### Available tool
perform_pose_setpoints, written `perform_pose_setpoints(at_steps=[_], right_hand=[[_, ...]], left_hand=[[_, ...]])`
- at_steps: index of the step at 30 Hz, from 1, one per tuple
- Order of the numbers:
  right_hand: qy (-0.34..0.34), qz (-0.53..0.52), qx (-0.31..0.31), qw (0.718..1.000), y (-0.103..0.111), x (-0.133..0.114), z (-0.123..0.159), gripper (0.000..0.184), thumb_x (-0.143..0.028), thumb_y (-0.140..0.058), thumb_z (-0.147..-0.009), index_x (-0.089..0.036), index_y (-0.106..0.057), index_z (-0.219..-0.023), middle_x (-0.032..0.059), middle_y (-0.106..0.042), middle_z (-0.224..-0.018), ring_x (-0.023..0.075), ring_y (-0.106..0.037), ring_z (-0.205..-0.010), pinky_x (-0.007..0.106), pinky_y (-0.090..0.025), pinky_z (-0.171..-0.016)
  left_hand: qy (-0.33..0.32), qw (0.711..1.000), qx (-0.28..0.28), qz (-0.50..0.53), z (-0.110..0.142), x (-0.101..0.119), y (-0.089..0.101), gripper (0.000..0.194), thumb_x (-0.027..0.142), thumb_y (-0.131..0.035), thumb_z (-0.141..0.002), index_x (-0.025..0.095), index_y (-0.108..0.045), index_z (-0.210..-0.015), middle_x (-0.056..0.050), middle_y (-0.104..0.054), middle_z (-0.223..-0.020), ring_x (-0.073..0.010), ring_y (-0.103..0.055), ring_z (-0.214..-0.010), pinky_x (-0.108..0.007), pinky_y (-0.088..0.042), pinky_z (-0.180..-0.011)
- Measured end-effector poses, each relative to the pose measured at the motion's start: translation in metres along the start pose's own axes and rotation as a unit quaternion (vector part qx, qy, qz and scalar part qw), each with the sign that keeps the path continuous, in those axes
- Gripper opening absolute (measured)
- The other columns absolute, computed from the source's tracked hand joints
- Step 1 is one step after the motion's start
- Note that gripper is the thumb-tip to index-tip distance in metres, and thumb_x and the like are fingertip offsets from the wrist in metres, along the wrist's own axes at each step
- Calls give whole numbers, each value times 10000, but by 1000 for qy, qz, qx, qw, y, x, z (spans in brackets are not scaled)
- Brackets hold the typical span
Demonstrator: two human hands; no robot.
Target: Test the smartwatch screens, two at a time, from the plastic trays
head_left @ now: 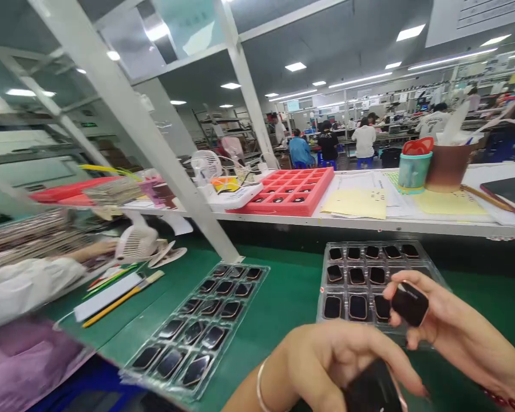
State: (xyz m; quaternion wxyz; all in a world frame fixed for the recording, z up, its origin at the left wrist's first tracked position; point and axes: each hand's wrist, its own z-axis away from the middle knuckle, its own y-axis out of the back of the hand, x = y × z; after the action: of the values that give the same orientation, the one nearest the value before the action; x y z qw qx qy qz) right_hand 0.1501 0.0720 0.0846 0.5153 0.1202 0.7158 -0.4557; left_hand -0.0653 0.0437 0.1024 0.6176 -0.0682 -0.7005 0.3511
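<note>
Left hand (326, 357) grips a dark glossy unit (375, 389), right hand (444, 306) pinches another unit (409, 303) just beside; best kept edge-held, fingertips off faces. Clear tray (427, 264) sits just beyond right hand; avoid knocking it.

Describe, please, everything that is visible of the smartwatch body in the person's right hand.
The smartwatch body is a rounded rectangle with a glossy, black, glass-like face bearing a faint pale streak. No strap is visible; its back is hidden. It is tilted, held by the fingers of the right hand, and overlaps the clear plastic tray in this view.
</note>
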Motion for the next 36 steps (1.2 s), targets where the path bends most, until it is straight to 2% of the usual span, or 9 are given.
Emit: perform_pose_setpoints(at_steps=[2, 4, 7, 9, 16, 21, 25, 30, 36], right_hand=[[0, -3, -37, 999, -13, -2, 12, 336, -383, -660, -783, -237, -575, -1073, 84, -559, -1066, 218, -605, -868, 300, -530, -633], [-9, -23, -69, 997, -23, -2, 21, 406, -424, -744, -693, -226, -572, -1003, 66, -571, -1012, 181, -616, -786, 249, -500, -585], [-24, -43, -86, 995, -34, -2, 32, 463, -453, -795, -619, -197, -570, -932, 42, -594, -898, 100, -566, -689, 199, -447, -625], [-31, -34, -79, 996, -40, -4, 38, 414, -439, -788, -641, -185, -567, -881, 33, -584, -854, 85, -527, -701, 192, -425, -675], [-27, -8, -74, 997, -40, -5, 44, 423, -425, -809, -608, -198, -558, -861, 38, -589, -853, 106, -546, -720, 220, -453, -694], [21, 6, -17, 1000, -11, -3, 16, 429, -447, -676, -758, -195, -543, -1080, 105, -638, -1004, 141, -648, -641, 209, -503, -498], [49, 74, 55, 995, 17, -5, -14, 411, -336, -612, -824, -187, -525, -1198, 140, -610, -1138, 147, -641, -744, 235, -544, -567], [75, 204, 68, 974, 33, 4, -27, 406, -255, -579, -832, -187, -508, -1226, 120, -633, -1094, 135, -615, -710, 265, -540, -580], [76, 237, 55, 967, 33, 8, -26, 388, -282, -556, -845, -197, -506, -1220, 116, -607, -1105, 161, -610, -762, 294, -542, -597]], left_hand=[[-102, 994, 48, -5, 2, 5, 6, 639, 392, -831, -490, 161, -599, -1038, -18, -614, -650, -97, -552, -426, -170, -426, -404], [-181, 976, 118, -28, -3, 11, 16, 587, 375, -777, -603, 197, -555, -1116, -24, -633, -694, -64, -521, -391, -133, -371, -365], [-183, 948, 244, -94, -18, 15, 32, 556, 260, -739, -671, 201, -513, -1176, -55, -645, -839, -63, -564, -509, -126, -395, -433], [-153, 935, 289, -136, -29, 12, 40, 578, 222, -722, -686, 196, -478, -1209, -71, -632, -904, -84, -587, -596, -145, -423, -483], [-116, 908, 333, -228, -43, 0, 52, 541, 262, -662, -736, 183, -439, -1223, -81, -604, -962, -122, -606, -684, -188, -425, -519], [-135, 890, 369, -230, -44, 3, 48, 319, 250, -659, -728, 143, -522, -996, -20, -610, -785, -74, -548, -563, -200, -419, -537], [-142, 865, 402, -266, -43, 6, 41, 328, 131, -621, -698, 153, -526, -1012, -25, -609, -865, -106, -594, -668, -226, -451, -613], [-144, 857, 404, -284, -40, 6, 37, 373, 59, -546, -672, 161, -527, -1030, -37, -611, -936, -131, -626, -735, -244, -461, -658], [-143, 862, 385, -298, -36, 5, 39, 331, 147, -566, -729, 166, -535, -1059, -61, -626, -952, -148, -633, -754, -224, -442, -599]])
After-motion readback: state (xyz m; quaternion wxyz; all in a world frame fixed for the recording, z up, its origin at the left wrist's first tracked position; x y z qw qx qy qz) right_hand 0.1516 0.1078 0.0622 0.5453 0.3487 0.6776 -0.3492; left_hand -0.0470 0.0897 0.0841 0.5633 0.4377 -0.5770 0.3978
